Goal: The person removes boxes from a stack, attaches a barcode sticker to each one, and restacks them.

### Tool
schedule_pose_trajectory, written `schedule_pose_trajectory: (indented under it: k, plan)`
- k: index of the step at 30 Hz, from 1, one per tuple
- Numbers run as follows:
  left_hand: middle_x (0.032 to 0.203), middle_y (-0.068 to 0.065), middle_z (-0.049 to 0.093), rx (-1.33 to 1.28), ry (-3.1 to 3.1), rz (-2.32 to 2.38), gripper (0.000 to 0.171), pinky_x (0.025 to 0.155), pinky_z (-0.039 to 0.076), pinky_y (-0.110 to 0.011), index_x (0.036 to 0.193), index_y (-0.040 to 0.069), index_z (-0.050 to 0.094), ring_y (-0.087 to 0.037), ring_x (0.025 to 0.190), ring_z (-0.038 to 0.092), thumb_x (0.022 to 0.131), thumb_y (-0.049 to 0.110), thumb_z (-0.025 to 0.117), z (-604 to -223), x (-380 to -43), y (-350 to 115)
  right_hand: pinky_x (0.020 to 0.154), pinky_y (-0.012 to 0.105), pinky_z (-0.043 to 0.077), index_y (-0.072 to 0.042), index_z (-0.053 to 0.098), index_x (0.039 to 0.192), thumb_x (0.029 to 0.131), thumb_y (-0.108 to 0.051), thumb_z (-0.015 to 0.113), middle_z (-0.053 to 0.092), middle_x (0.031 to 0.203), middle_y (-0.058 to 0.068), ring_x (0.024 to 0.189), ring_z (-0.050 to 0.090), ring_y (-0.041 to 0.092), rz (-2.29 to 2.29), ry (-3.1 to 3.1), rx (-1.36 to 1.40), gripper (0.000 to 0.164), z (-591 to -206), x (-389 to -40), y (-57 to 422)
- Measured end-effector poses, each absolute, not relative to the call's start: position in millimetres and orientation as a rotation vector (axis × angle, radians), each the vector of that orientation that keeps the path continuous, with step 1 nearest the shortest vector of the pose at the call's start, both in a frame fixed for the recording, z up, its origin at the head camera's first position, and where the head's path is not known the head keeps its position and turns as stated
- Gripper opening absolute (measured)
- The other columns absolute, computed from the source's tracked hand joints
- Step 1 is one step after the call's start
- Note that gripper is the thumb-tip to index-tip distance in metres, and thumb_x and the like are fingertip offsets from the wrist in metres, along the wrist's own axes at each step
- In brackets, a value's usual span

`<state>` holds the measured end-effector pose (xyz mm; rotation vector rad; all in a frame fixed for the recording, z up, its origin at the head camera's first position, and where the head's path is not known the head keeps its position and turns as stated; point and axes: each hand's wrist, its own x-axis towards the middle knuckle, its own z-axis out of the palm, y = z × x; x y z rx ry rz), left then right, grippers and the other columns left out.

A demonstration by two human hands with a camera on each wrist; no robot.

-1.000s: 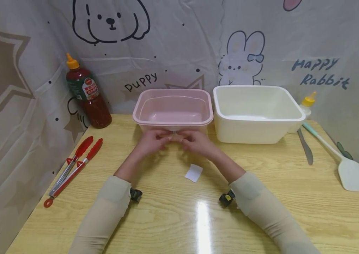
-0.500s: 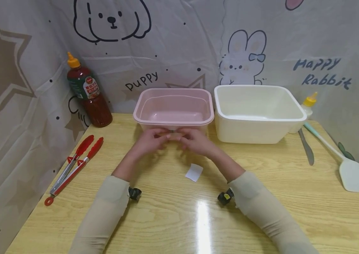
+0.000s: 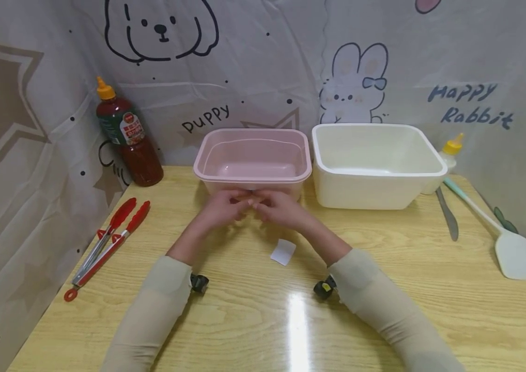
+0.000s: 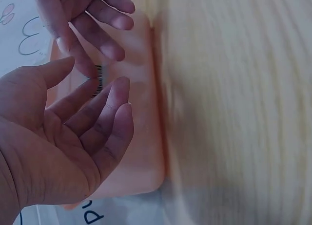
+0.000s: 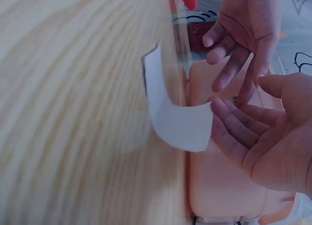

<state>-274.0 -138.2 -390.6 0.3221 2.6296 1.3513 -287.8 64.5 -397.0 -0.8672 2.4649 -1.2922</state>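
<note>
A pink plastic bin [image 3: 252, 180] stands at the back of the table, with both hands at its front wall. A small barcode label [image 4: 99, 84] lies on that wall in the left wrist view, partly covered by fingers. My left hand [image 3: 222, 209] has its fingers loosely bent, with the index fingertip at the label's edge. From the other side, my right hand [image 3: 280, 209] touches the label with its index fingertip, its other fingers relaxed. The fingertips of the two hands meet or nearly meet. A curled white piece of paper [image 5: 178, 120] lies on the table below the hands.
Right of the pink bin stands a white bin [image 3: 374, 191]. A sauce bottle [image 3: 130, 137] and red-tipped tongs [image 3: 105, 248] are at the left. A small yellow-capped bottle [image 3: 449, 155], a knife [image 3: 447, 214] and a white spatula [image 3: 519, 253] lie or stand at the right.
My right hand has shifted left, closer to the left hand, over the spot on the bin's front wall that showed between them. The left hand stays nearly in place.
</note>
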Motion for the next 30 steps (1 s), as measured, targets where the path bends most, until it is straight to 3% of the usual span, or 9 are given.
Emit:
schedule_pose_trajectory:
  k: [6, 14, 19, 26, 30]
  plan:
    - [0.132, -0.016, 0.066, 0.299, 2.636, 1.351, 0.044, 0.082, 0.061, -0.044, 0.14, 0.011, 0.061, -0.038, 0.1, 0.072, 0.102, 0.032, 0.061, -384.5, -270.4, -146.0, 0.072, 0.027, 0.056, -0.006, 0.058, 0.137, 0.105, -0.024, 0.055, 0.072, 0.112, 0.024, 0.088, 0.071, 0.04, -1.323, 2.476, -0.848, 0.037, -392.2, -286.0, 63.9]
    - [0.122, -0.022, 0.07, 0.31, 2.623, 1.247, 0.05, 0.07, 0.059, -0.034, 0.145, 0.007, 0.055, -0.029, 0.084, 0.072, 0.101, 0.03, 0.062, -391.3, -273.4, -147.9, 0.081, 0.031, 0.059, 0.0, 0.048, 0.147, 0.102, -0.017, 0.058, 0.071, 0.119, 0.024, 0.092, 0.073, 0.032, -1.203, 2.515, -0.759, 0.049, -396.5, -284.3, 69.2]
    - [0.119, -0.019, 0.07, 0.378, 2.625, 1.184, 0.051, 0.063, 0.055, -0.025, 0.147, 0.01, 0.054, -0.023, 0.079, 0.072, 0.101, 0.032, 0.062, -394.6, -276.3, -143.6, 0.08, 0.03, 0.059, -0.005, 0.048, 0.149, 0.102, -0.02, 0.058, 0.072, 0.119, 0.019, 0.092, 0.073, 0.024, -1.125, 2.547, -0.808, 0.051, -399.8, -284.3, 64.0]
    - [0.129, -0.019, 0.066, 0.339, 2.549, 1.244, 0.055, 0.075, 0.06, -0.034, 0.152, 0.013, 0.047, -0.032, 0.095, 0.072, 0.102, 0.032, 0.06, -392.3, -273.2, -143.4, 0.084, 0.033, 0.059, -0.007, 0.043, 0.153, 0.103, -0.023, 0.056, 0.071, 0.122, 0.019, 0.088, 0.075, 0.026, -1.14, 2.54, -0.794, 0.054, -400.6, -283.9, 66.3]
    - [0.134, -0.019, 0.064, 0.322, 2.532, 1.24, 0.056, 0.075, 0.06, -0.035, 0.153, 0.013, 0.047, -0.031, 0.093, 0.071, 0.102, 0.033, 0.061, -393.9, -272.1, -144.1, 0.085, 0.036, 0.059, -0.005, 0.042, 0.153, 0.103, -0.024, 0.056, 0.069, 0.126, 0.022, 0.088, 0.075, 0.03, -1.151, 2.529, -0.757, 0.055, -401.2, -283.7, 69.2]
